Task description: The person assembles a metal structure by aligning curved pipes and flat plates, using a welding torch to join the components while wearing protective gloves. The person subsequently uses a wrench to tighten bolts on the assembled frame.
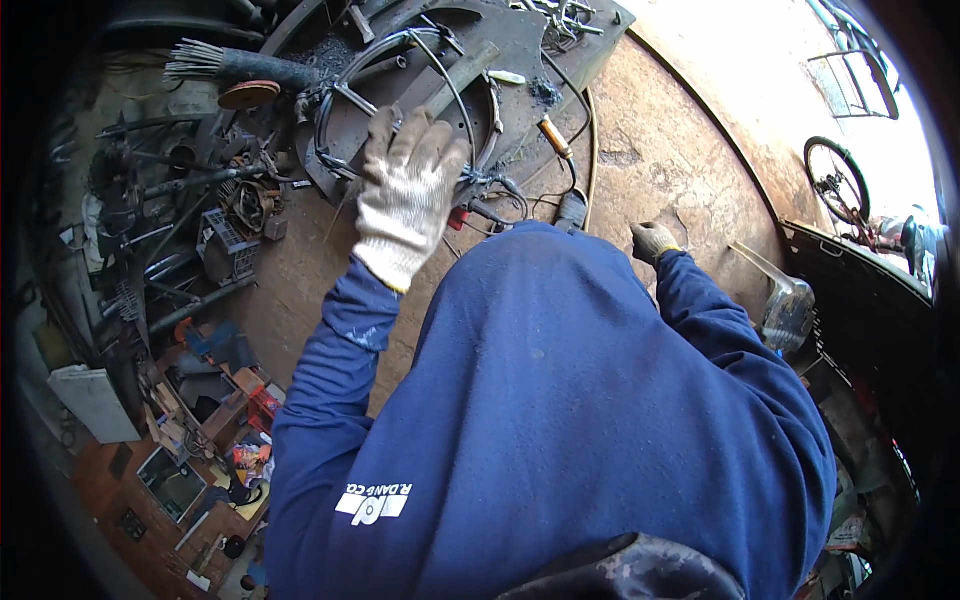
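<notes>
A round frame of bent steel rod (400, 85) lies flat in the upper middle of the picture, on a dark, sooty metal worktable (520, 45). It is made of thin dark hoops, one inside another, joined by short straight crosspieces. A flat bar (455, 75) lies slantwise across it. Its near edge is hidden behind a white knitted glove.

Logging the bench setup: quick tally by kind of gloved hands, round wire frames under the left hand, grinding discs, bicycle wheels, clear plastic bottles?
Gloved hands: 2, left hand and right hand
Round wire frame on the dark metal table: 1
Grinding disc: 1
Bicycle wheel: 1
Clear plastic bottle: 1
Total: 6
</notes>
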Available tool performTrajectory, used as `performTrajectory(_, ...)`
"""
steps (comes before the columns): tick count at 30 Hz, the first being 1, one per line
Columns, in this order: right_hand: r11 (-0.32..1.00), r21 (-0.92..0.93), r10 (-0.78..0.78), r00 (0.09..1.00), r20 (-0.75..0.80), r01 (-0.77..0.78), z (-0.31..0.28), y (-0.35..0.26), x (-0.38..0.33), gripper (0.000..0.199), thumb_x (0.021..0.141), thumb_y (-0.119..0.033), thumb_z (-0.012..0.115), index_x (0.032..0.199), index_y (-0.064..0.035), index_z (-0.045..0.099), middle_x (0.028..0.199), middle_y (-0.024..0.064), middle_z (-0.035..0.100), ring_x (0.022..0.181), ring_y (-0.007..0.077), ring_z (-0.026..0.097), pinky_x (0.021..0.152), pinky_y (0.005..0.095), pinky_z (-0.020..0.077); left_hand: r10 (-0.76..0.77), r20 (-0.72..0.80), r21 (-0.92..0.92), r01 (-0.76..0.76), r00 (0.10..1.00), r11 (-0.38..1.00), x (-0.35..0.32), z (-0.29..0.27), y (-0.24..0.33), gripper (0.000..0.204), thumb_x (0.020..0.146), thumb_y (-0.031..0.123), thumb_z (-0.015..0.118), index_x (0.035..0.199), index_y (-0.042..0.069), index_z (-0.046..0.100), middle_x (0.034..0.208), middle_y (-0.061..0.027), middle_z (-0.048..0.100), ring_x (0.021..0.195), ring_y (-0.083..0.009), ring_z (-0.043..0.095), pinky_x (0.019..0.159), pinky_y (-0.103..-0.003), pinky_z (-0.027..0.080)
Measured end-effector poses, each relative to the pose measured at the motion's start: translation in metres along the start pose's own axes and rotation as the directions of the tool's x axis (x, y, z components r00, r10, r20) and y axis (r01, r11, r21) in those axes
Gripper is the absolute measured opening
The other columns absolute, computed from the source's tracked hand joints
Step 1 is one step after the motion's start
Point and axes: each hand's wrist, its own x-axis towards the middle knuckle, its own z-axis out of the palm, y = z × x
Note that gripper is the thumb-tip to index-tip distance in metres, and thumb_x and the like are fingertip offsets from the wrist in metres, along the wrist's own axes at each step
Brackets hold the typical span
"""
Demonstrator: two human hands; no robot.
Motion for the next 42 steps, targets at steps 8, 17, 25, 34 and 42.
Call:
performTrajectory(8,0.701,0.665,0.295,0.954,0.058,-0.258,-0.026,-0.008,0.032,0.033,0.095,-0.031,0.061,0.106,-0.0002,0.066,0.079,0.0093,0.068,0.074,0.0242,0.067,0.071,0.0361,0.0538,-0.32,-0.267,-0.321,0.229,0.909,0.919,-0.069,-0.005,0.009,0.029,0.081,0.006,0.075,0.109,0.003,0.068,0.11,-0.0144,0.068,0.107,-0.0389,0.066,0.097,-0.051,0.054)
performTrajectory(17,0.612,0.689,0.318,0.919,0.235,-0.388,-0.04,0.023,0.042,0.047,0.098,-0.032,0.06,0.126,0.0053,0.061,0.095,0.0135,0.073,0.092,0.0289,0.07,0.084,0.0365,0.0557,-0.687,-0.046,-0.222,0.663,0.725,0.715,-0.117,0.014,-0.02,0.047,0.086,0.019,0.075,0.128,0.003,0.063,0.131,-0.0204,0.063,0.123,-0.0417,0.058,0.105,-0.052,0.047)
performTrajectory(25,0.512,0.859,0.459,0.847,-0.267,-0.008,-0.18,-0.108,0.046,0.034,0.099,-0.027,0.066,0.113,0.0042,0.066,0.08,0.0047,0.064,0.068,0.0162,0.063,0.063,0.0319,0.0541,-0.762,0.061,-0.183,0.758,0.644,0.626,-0.141,0.052,0.005,0.071,0.088,0.028,0.074,0.148,0.004,0.045,0.141,-0.0221,0.054,0.133,-0.0415,0.048,0.119,-0.059,0.032)
performTrajectory(34,0.404,0.693,0.287,0.636,-0.716,0.597,-0.346,-0.228,0.069,0.032,0.104,-0.022,0.066,0.123,0.0033,0.065,0.099,0.0098,0.071,0.086,0.017,0.07,0.08,0.0314,0.0594,-0.778,-0.059,-0.334,0.723,0.625,0.605,-0.142,0.079,0.014,0.069,0.089,0.023,0.073,0.148,0.004,0.044,0.147,-0.0229,0.049,0.132,-0.0434,0.051,0.112,-0.061,0.039)
performTrajectory(42,0.326,0.671,0.126,0.673,-0.729,0.666,-0.44,-0.25,0.144,0.034,0.102,-0.02,0.069,0.125,0.0036,0.067,0.107,0.0135,0.074,0.094,0.0205,0.074,0.086,0.0315,0.0588,-0.795,-0.174,-0.401,0.696,0.581,0.596,-0.109,0.064,0.006,0.06,0.09,0.01,0.067,0.145,0.002,0.045,0.124,-0.026,0.061,0.109,-0.0471,0.062,0.096,-0.054,0.051)
